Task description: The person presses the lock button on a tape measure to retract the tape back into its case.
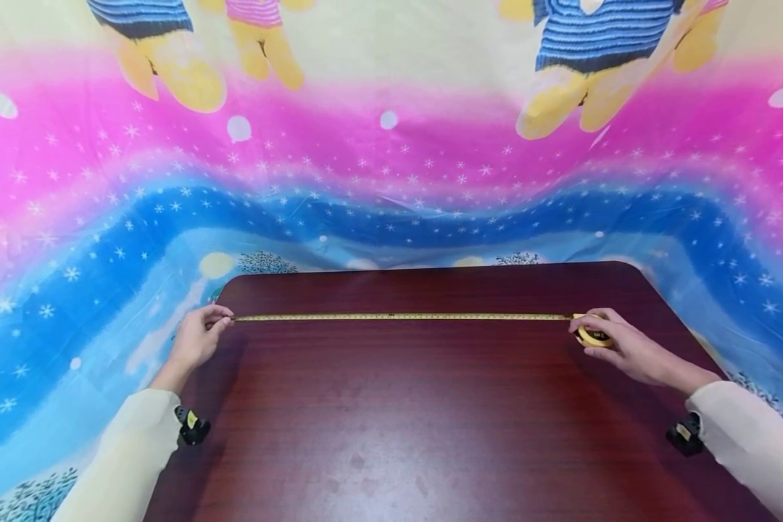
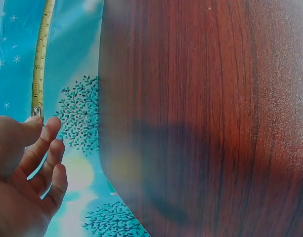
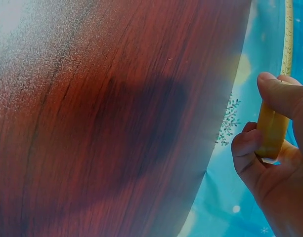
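Note:
A yellow tape measure (image 1: 594, 335) has its blade (image 1: 391, 316) drawn out nearly level above the far part of the dark red wooden table. My left hand (image 1: 199, 337) pinches the blade's end between thumb and forefinger; in the left wrist view the riveted metal end hook (image 2: 37, 111) shows right at the fingertips, and the other fingers are loosely bent. At the other end my right hand (image 1: 626, 351) grips the yellow case (image 3: 273, 129), with the thumb on top near where the blade comes out. The case's far side is hidden by the palm and fingers.
The table top (image 1: 391, 413) has rounded far corners. Behind it and along both sides hangs a printed cloth (image 1: 391, 159) in pink and blue with snowflakes and bears. Small black cameras (image 1: 192, 426) sit at both wrists, by the pale sleeves (image 1: 127, 449).

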`<move>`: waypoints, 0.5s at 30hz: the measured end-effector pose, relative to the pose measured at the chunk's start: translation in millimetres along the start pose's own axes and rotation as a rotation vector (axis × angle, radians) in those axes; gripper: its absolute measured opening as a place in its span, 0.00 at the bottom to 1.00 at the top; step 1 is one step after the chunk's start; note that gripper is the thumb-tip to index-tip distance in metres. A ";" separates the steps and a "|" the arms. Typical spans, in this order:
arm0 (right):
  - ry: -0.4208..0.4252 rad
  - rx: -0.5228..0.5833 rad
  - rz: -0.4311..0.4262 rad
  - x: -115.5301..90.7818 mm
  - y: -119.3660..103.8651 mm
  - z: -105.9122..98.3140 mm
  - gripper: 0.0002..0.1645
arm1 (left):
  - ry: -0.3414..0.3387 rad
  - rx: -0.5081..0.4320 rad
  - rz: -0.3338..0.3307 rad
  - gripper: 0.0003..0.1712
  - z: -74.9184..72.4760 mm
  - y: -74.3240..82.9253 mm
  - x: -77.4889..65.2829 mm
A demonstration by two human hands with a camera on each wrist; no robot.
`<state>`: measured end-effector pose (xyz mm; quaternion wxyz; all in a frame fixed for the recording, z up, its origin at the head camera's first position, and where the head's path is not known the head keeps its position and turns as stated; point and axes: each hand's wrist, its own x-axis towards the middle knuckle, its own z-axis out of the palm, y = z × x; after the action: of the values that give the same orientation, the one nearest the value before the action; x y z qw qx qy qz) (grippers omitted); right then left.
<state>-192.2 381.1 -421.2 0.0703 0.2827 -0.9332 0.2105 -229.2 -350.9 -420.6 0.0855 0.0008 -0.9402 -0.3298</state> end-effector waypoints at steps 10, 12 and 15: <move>0.025 -0.004 -0.053 -1.1 -0.3 1.1 0.28 | -0.001 0.021 0.005 0.14 -4.1 5.4 -2.1; 0.032 -0.007 -0.063 -1.4 -0.6 1.5 0.28 | -0.002 0.021 0.004 0.14 -4.3 6.0 -2.4; 0.033 -0.009 -0.066 -2.0 -1.4 1.3 0.28 | 0.006 0.027 0.010 0.14 -4.3 5.8 -2.6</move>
<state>-189.8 380.5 -422.4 0.0937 0.3094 -0.9231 0.2084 -225.6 -348.9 -414.1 0.0900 -0.0019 -0.9442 -0.3168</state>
